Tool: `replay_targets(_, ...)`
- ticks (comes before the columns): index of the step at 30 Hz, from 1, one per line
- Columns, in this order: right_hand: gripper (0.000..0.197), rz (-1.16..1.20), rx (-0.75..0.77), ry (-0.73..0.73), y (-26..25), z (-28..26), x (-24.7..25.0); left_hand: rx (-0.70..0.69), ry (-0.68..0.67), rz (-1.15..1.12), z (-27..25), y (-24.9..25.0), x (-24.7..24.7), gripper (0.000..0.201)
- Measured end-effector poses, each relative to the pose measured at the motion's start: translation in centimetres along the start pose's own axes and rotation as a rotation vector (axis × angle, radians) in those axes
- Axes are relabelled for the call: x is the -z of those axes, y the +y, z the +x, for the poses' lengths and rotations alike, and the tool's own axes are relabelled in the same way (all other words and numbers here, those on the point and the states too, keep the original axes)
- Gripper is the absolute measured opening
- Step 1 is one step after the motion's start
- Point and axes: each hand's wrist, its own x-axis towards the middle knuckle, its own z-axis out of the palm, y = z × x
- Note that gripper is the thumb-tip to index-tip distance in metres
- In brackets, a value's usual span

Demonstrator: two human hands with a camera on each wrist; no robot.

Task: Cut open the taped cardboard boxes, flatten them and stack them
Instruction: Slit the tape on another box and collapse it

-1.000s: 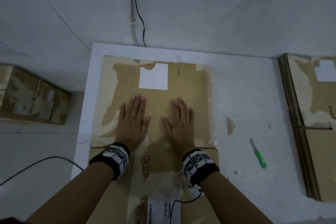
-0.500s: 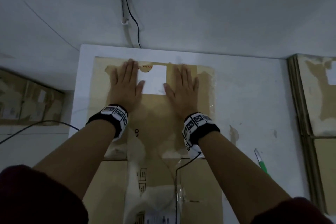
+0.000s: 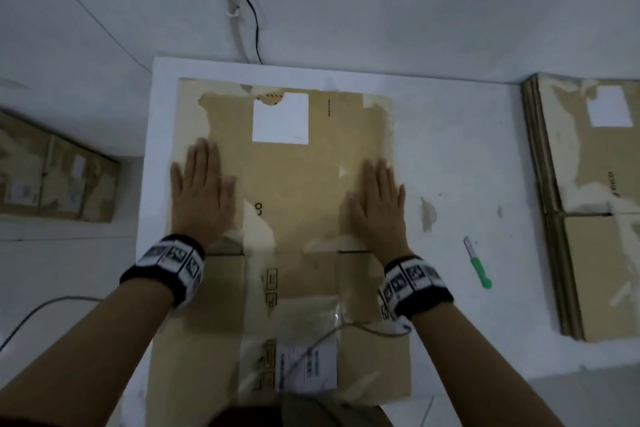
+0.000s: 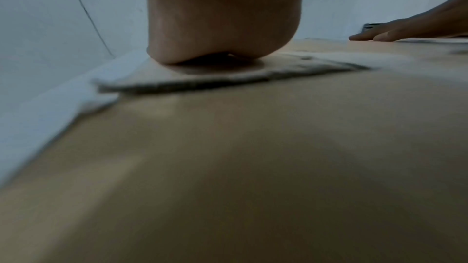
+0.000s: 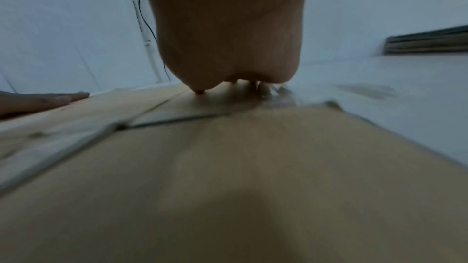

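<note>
Both palms, left hand and right hand, press flattened box.

Right hand flat on cardboard, left hand opposite, flattened stack beyond

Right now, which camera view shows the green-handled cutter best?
The head view shows it best: the green-handled cutter lies in full on the white table, right of the right hand and apart from the flattened box. Neither wrist view shows it; each shows only its own palm, cardboard and the other hand's fingers.
</note>
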Motion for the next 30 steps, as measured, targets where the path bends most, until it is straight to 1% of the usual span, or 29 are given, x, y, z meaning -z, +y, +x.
replay_targets(3, 0.064, -0.05, -0.036, 0.037, 0.8, -5.7, -1.4, 0.036, -0.016, 0.03, -5.4, -0.1, 0.0, 0.065)
replay_targets(5, 0.061, -0.077, -0.066, 0.083, 0.9, -7.9, -2.5, 0.1, -0.001, 0.062, -8.4, 0.0, -0.3, 0.065)
replay_targets(7, 0.06, -0.082, -0.067, 0.12, 0.9, -8.8, -3.2, 0.157, 0.013, 0.088, -10.3, 0.2, -0.7, 0.065)
replay_targets(10, 0.059, -0.098, -0.057, 0.161, 1.1, -8.9, -3.7, 0.169, 0.019, 0.092, -10.7, 0.2, -1.2, 0.065)
replay_targets(14, 0.058, -0.063, -0.026, 0.138, 1.5, -8.7, -3.5, 0.144, 0.0, 0.044, -10.5, -0.4, -1.0, 0.062)
replay_targets(16, 0.058, -0.04, -0.016, 0.126, 1.5, -8.8, -3.2, 0.188, -0.007, -0.004, -10.7, -0.3, -0.4, 0.06)
replay_targets(17, 0.059, -0.021, -0.029, 0.143, 1.4, -9.0, -3.1, 0.259, -0.002, -0.018, -10.9, 0.0, 0.0, 0.06)
replay_targets(18, 0.06, 0.011, -0.07, 0.182, 1.2, -9.2, -3.0, 0.372, 0.008, -0.038, -11.1, 0.5, 0.4, 0.063)
replay_targets(20, 0.066, 0.135, -0.236, 0.241, 0.6, -10.0, -2.6, 0.64, 0.037, -0.1, -11.6, 2.0, 1.4, 0.077)
replay_targets(21, 0.069, 0.18, -0.318, 0.243, 0.3, -10.5, -2.4, 0.734, 0.058, -0.13, -11.8, 2.8, 2.0, 0.082)
replay_targets(23, 0.071, 0.204, -0.433, 0.23, -0.2, -11.5, -1.8, 0.824, 0.071, -0.193, -12.2, 3.2, 3.0, 0.086)
replay_targets(24, 0.072, 0.221, -0.48, 0.228, -0.2, -11.8, -1.6, 0.844, 0.048, -0.237, -12.3, 3.0, 3.4, 0.089)
replay_targets(25, 0.072, 0.263, -0.53, 0.234, 0.0, -11.9, -1.3, 0.845, 0.015, -0.287, -12.3, 2.4, 3.8, 0.092)
replay_targets(26, 0.073, 0.339, -0.581, 0.244, 0.3, -12.0, -0.7, 0.819, -0.03, -0.335, -12.5, 1.8, 4.1, 0.092)
replay_targets(27, 0.071, 0.429, -0.624, 0.249, 0.7, -12.1, -0.2, 0.76, -0.074, -0.369, -12.7, 1.3, 4.5, 0.088)
replay_targets(29, 0.055, 0.525, -0.632, 0.206, 1.5, -12.5, 0.8, 0.605, -0.097, -0.409, -13.5, 0.3, 4.9, 0.069)
replay_targets(30, 0.045, 0.532, -0.589, 0.166, 1.6, -13.0, 1.3, 0.543, -0.086, -0.442, -13.9, 0.1, 5.1, 0.059)
